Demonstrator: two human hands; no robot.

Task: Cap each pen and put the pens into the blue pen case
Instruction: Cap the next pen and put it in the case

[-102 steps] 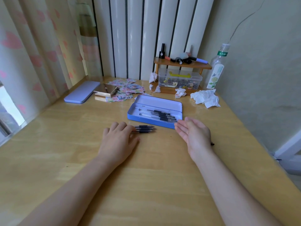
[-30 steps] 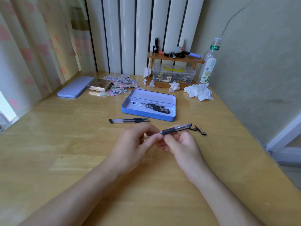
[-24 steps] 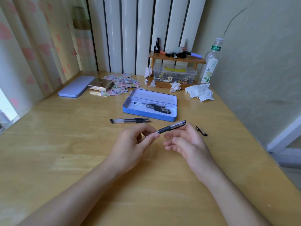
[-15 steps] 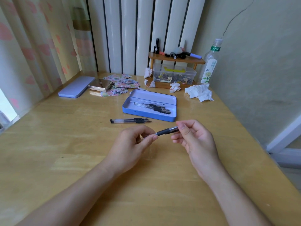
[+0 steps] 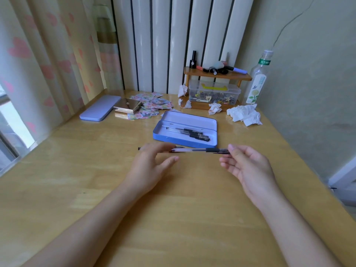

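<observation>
- Between the two hands, just in front of the blue pen case (image 5: 185,140), a pen (image 5: 200,150) lies level and crosswise, its clear barrel toward the left hand (image 5: 152,166) and its dark grip end toward the right hand (image 5: 248,166).
- Motion blur hides whether a cap sits on the dark end; it looks closed, but I cannot be sure.
- Right fingertips (image 5: 232,148) meet the dark end of the pen and seem to pinch it lightly, with the other fingers loosely curled and the palm turned up, likely to steer the pen sideways into the case.
- Left fingers are spread and relaxed, the thumb (image 5: 171,160) apart from the rest; the barrel's end is at the fingertips, and whether they grip it or have let go cannot be told.
- Holding the pen parallel to the case's long side probably makes it easy to drop in flat.
- Inside the case, lid off and open side up, several capped pens (image 5: 192,132) lie side by side along its length.
- Behind the left hand, another pen (image 5: 139,148) on the wooden table (image 5: 173,209) shows only its dark tip, so it seems to wait its turn.
- Farther off sit a lilac lid (image 5: 99,110), scattered stickers (image 5: 152,106), crumpled tissues (image 5: 244,116), a small shelf (image 5: 217,76) and a bottle (image 5: 258,81), all well clear of the work.
</observation>
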